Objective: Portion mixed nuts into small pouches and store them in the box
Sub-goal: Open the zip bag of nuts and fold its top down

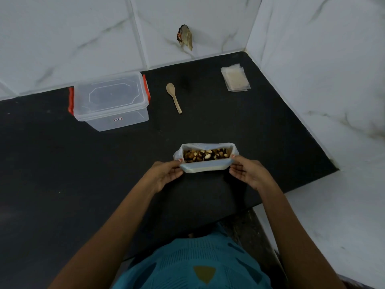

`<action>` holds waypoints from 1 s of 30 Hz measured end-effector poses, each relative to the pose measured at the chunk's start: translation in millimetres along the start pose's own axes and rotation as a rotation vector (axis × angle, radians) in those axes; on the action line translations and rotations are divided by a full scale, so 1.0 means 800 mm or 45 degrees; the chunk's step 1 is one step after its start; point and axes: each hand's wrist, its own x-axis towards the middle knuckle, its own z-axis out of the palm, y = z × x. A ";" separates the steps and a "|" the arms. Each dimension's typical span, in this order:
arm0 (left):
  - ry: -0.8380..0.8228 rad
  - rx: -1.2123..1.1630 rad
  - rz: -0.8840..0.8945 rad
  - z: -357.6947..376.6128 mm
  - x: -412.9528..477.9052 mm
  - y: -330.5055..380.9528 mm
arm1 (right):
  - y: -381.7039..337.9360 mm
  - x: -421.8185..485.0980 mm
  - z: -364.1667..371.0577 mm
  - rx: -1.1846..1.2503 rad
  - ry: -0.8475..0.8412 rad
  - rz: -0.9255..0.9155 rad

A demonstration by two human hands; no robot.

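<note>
Currently both hands pinch the folded-down rim of a soft white plastic bag point(205, 168). The left hand point(166, 174) has its thumb and curled fingers closed on the bag's left end, and the right hand point(248, 174) does the same on the right end, so the mouth stands wide between them. Brown and pale mixed nuts point(206, 155) lie inside. The bag stands on the black stone counter point(83, 184), a little right of its middle and near the front edge.

By my reading the task has barely begun: the bag is open, but nothing looks portioned. A small wooden spoon point(174, 97) lies untouched toward the back edge. A stack of small flat clear pouches point(235, 79) sits near the back right corner and looks unfilled. A clear plastic box with orange-red side clips point(110, 101) stands toward the back left with its lid on, and no pouch shows through it. Scooping, filling and closing the pouches, opening the box and storing them all remain.

The depth of the nuts is hidden by the bag's wall. The pouches cannot be counted, nor can I tell whether the clips are latched. A crumpled brownish scrap point(185, 37) on the white tiled wall cannot be identified.
</note>
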 end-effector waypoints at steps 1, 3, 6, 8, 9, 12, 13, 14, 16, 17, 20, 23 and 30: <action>-0.007 0.008 -0.017 0.000 -0.001 0.000 | -0.001 -0.001 0.001 0.020 -0.006 0.010; -0.016 0.009 -0.032 0.000 -0.001 0.000 | -0.002 -0.002 0.003 0.093 -0.027 0.031; -0.062 -0.069 -0.051 -0.002 0.000 0.000 | -0.003 -0.003 0.003 0.200 -0.088 0.063; -0.097 -0.149 -0.061 -0.005 0.000 -0.001 | -0.004 -0.004 0.000 0.270 -0.154 0.095; -0.114 -0.180 -0.055 -0.006 0.000 -0.001 | -0.004 -0.004 -0.003 0.305 -0.185 0.114; -0.172 -0.306 -0.055 -0.008 0.002 -0.005 | -0.001 -0.002 -0.009 0.426 -0.256 0.169; -0.192 -0.370 -0.069 -0.008 0.004 -0.006 | 0.000 0.000 -0.011 0.476 -0.275 0.179; -0.214 -0.440 -0.083 -0.007 0.006 -0.008 | 0.002 0.001 -0.012 0.526 -0.297 0.184; -0.253 -0.588 -0.091 -0.004 0.008 -0.012 | 0.005 0.002 -0.011 0.610 -0.327 0.182; -0.259 -0.666 -0.078 -0.001 0.008 -0.015 | 0.007 0.002 -0.010 0.640 -0.331 0.176; -0.250 -0.875 0.016 0.012 0.007 -0.022 | 0.011 0.001 -0.003 0.792 -0.333 0.185; -0.264 -1.079 0.080 0.025 0.006 -0.030 | 0.014 0.000 0.005 0.983 -0.274 0.196; -0.218 -1.119 0.083 0.038 0.005 -0.038 | 0.020 -0.016 0.019 0.974 -0.229 0.082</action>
